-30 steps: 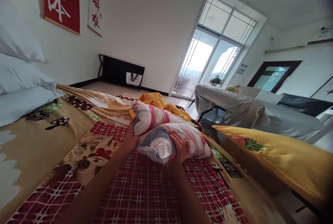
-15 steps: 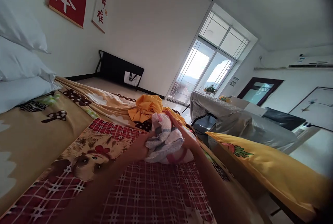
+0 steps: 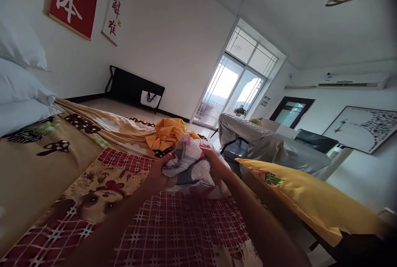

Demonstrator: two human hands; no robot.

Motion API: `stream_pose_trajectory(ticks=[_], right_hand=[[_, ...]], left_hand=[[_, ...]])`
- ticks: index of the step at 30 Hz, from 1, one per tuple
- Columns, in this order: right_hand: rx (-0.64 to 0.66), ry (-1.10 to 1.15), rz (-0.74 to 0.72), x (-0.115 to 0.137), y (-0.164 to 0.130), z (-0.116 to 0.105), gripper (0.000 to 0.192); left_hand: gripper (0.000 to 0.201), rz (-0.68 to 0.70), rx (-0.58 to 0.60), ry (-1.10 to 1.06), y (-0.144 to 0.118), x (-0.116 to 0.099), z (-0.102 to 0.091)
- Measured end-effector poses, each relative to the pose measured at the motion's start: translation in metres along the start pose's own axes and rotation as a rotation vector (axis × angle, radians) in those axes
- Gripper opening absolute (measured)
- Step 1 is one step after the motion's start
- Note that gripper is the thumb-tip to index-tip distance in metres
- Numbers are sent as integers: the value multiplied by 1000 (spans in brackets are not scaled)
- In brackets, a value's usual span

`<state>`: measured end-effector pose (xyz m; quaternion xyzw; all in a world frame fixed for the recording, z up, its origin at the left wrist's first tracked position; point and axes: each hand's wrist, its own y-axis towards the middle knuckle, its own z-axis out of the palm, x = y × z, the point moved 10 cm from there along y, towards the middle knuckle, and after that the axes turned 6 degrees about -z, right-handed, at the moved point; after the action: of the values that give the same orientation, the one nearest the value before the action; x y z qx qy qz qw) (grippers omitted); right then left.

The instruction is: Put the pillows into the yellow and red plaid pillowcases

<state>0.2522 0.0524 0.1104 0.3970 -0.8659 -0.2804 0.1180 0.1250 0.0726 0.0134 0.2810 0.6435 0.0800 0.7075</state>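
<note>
Cloth (image 3: 194, 162), spread wider earlier, now bunches between left hand (image 3: 161, 171) and right hand (image 3: 217, 166).

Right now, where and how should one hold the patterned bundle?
Probably by both flanks, one hand from each side, as the left hand and right hand do: the patterned bundle looks soft and crumpled, and might sag from one grip.

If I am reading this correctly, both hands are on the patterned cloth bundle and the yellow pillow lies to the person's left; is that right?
Not quite: the head view shows the yellow pillow to the person's right. The left hand and the right hand are indeed on the patterned cloth bundle.
</note>
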Motion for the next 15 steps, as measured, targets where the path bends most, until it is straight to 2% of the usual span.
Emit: stream_pose_trajectory(ticks=[2, 4, 7, 9, 11, 15], right_hand=[[110, 81, -35, 14, 10, -9, 32], [157, 98, -44, 17, 12, -22, 32], [168, 35, -17, 8, 1, -44, 29], [180, -17, 14, -5, -8, -56, 27], [184, -51, 43, -19, -18, -67, 25], [158, -94, 80, -52, -38, -83, 22]], left_hand=[[42, 7, -21, 6, -2, -10, -4], [48, 13, 17, 1, -4, -18, -2], [56, 46, 162, -108, -4, -22, 8], [56, 52, 233, -183, -2, -15, 14], [51, 2, 266, -93, -2, 4, 21], [50, -167, 497, 499, -25, 74, 55]])
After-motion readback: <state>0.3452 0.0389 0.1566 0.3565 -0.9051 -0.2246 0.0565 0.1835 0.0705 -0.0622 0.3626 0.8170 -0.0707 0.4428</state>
